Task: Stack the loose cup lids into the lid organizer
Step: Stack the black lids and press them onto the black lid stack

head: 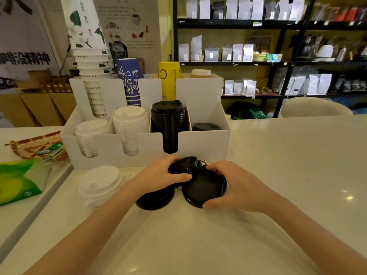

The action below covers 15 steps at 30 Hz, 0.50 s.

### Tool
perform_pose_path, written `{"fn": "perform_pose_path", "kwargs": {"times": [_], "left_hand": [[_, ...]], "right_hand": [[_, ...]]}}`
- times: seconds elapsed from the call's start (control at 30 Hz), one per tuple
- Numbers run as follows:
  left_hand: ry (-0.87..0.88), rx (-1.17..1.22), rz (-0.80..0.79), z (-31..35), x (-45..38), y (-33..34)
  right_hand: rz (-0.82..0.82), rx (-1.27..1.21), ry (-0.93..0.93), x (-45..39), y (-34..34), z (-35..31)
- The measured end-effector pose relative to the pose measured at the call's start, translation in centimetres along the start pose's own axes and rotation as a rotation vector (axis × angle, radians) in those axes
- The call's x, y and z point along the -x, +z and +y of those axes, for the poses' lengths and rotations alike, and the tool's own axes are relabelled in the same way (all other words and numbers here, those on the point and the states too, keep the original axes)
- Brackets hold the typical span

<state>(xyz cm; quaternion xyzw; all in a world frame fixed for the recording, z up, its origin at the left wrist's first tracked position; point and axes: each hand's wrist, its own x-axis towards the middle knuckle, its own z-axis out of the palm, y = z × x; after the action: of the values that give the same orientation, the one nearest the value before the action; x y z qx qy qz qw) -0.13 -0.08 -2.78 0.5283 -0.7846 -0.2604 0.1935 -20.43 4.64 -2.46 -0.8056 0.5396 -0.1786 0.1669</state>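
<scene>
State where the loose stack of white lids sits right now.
In the head view, the white lid stack sits on the counter, left of the left hand, before the organizer.

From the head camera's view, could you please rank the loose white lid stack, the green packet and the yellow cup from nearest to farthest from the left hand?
From the left hand:
1. Loose white lid stack, on the counter just left of it.
2. Yellow cup, standing behind in the organizer's back row.
3. Green packet, at the far left edge.
</scene>
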Motion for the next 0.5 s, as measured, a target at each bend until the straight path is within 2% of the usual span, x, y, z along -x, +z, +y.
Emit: {"fn": "perform_pose_path", "kwargs": {"times": [0.1,0.2,0.3,0.5], "left_hand": [[0.053,-0.093,0.094,0.4,0.6,0.1],[0.206,-0.186,0.209,0.6,1.6,0.5],[0.324,-0.221,0.221,0.8,2.5,1.2],[0.33,-0.31,0.257,1.0,3.1,2.8]], "right_hand": [[0.036,0.009,-0.018,-0.1,0.5,0.3],[0.05,-0.011,-0.017,-0.2,0.8,0.6],[0.05,-0.031,-0.025,-0.1,0.8,0.7],[0.064,-0.118,-0.009,0.1,0.2,1.2]]}}
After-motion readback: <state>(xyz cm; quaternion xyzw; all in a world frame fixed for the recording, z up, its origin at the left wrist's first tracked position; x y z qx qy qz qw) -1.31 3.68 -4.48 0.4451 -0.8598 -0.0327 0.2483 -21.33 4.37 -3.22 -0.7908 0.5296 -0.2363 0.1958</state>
